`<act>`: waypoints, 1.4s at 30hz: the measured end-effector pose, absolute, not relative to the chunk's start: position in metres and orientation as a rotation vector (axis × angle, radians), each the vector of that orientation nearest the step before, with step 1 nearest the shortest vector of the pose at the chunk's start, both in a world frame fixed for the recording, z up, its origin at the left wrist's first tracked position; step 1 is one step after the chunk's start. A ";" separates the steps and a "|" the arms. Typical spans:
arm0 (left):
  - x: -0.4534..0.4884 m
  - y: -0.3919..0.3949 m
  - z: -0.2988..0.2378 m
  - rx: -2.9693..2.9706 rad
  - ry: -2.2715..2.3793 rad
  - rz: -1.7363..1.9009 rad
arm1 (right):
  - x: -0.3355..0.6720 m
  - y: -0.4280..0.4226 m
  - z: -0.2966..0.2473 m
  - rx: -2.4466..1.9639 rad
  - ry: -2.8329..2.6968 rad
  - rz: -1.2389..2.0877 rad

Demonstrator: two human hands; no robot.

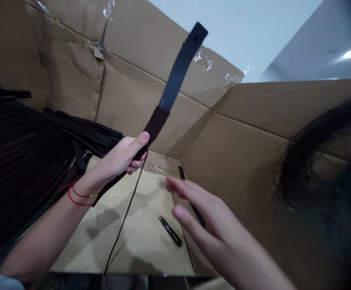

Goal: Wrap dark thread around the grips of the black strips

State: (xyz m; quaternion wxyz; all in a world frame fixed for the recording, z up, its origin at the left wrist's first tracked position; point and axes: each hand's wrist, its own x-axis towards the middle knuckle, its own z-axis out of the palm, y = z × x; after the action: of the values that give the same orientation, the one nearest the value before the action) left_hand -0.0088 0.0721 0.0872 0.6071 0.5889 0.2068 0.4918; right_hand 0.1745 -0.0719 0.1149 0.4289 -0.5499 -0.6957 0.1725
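Observation:
My left hand (133,151) is closed around a dark curved strap (178,72), its thumb lying along the strap's brown sleeve section. The strap's upper end, with a small hole (196,37), points up and away; its lower end passes behind my wrist. A thin dark cord (127,213) hangs from near my left hand to the front edge of the work surface. My right hand (205,209) is slightly blurred, empty, with thumb and fingers apart, to the right of the strap. Black thread snips (171,231) lie on the surface left of it.
A large stack of dark straps (21,161) fills the left side. Tall cardboard walls (133,80) enclose the pale work surface (145,201). Another dark strip (198,215) lies partly behind my right hand. Dark hair (296,161) shows at the right.

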 end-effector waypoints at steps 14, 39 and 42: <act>0.011 0.080 0.073 1.438 0.698 1.073 | 0.141 0.066 0.070 -0.686 -1.248 1.134; 0.025 0.068 0.074 1.397 0.720 0.903 | 0.161 0.070 0.077 -0.530 -1.355 1.177; 0.030 0.062 0.069 1.489 0.728 0.965 | 0.161 0.070 0.077 -0.571 -1.286 1.032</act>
State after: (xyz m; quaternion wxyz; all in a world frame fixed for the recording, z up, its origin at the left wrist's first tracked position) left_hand 0.0303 0.0619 0.0692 0.5746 0.6354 0.3106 0.4119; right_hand 0.1614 0.0704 0.0774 0.6429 -0.2505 -0.5647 0.4528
